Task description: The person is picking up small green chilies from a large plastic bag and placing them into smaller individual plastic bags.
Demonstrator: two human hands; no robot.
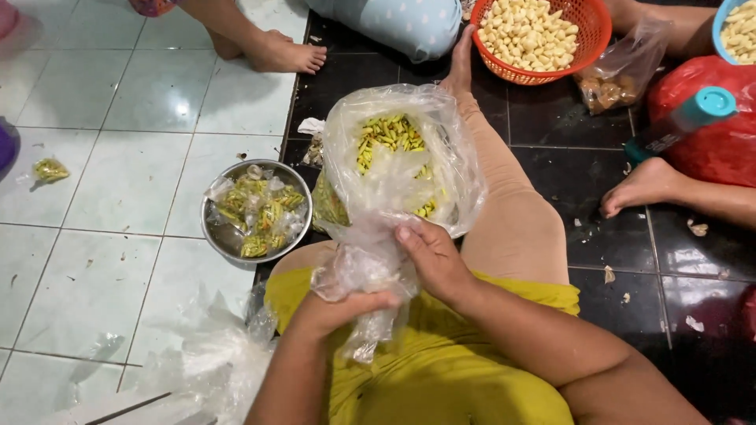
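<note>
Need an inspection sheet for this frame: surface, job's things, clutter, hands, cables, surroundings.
Surface: tiled floor, pale green on the left, black on the right; person sits on it.
Job's things: big clear bag of small yellow-green packets, resting on the lap; small clear bag held between both hands.
Clutter: steel bowl with filled small packets; loose plastic bags at lower left; one stray packet at far left; scraps on the black tiles.
Grippers: left hand grips the small bag from below; right hand pinches its top.
Cables: nothing seen.
Surroundings: orange basket of pale peeled pieces; red bag; other people's bare feet.
</note>
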